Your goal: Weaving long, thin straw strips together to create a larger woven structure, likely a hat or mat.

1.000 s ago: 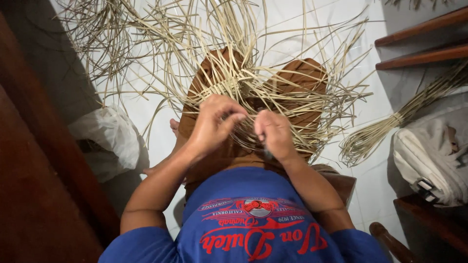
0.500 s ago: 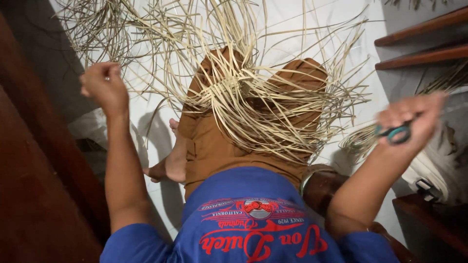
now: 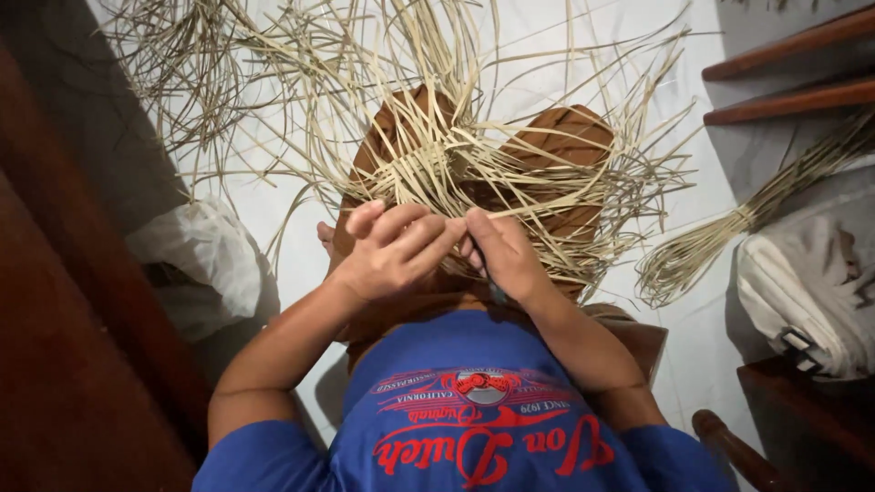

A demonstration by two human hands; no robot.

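A loose weave of pale straw strips (image 3: pixel 437 164) lies over my knees in brown trousers (image 3: pixel 570 137), its free ends fanning out across the white floor. My left hand (image 3: pixel 396 251) rests on the near edge of the weave, fingers curled over some strips. My right hand (image 3: pixel 506 255) is close beside it, pinching strips at the same edge. A bit of a small bluish tool (image 3: pixel 497 292) shows under the right palm. My blue shirt (image 3: pixel 483 428) fills the bottom of the view.
A tied bundle of straw strips (image 3: pixel 729 237) lies on the floor at right, beside a white bag (image 3: pixel 811 282). A white plastic bag (image 3: pixel 196 260) sits at left against dark wooden furniture (image 3: pixel 55 346). Wooden steps (image 3: pixel 793 55) are at upper right.
Half a second ago both arms were flung wide apart, the right hand holding the tool out to the side. Now both hands are back together on the near edge of the weave.
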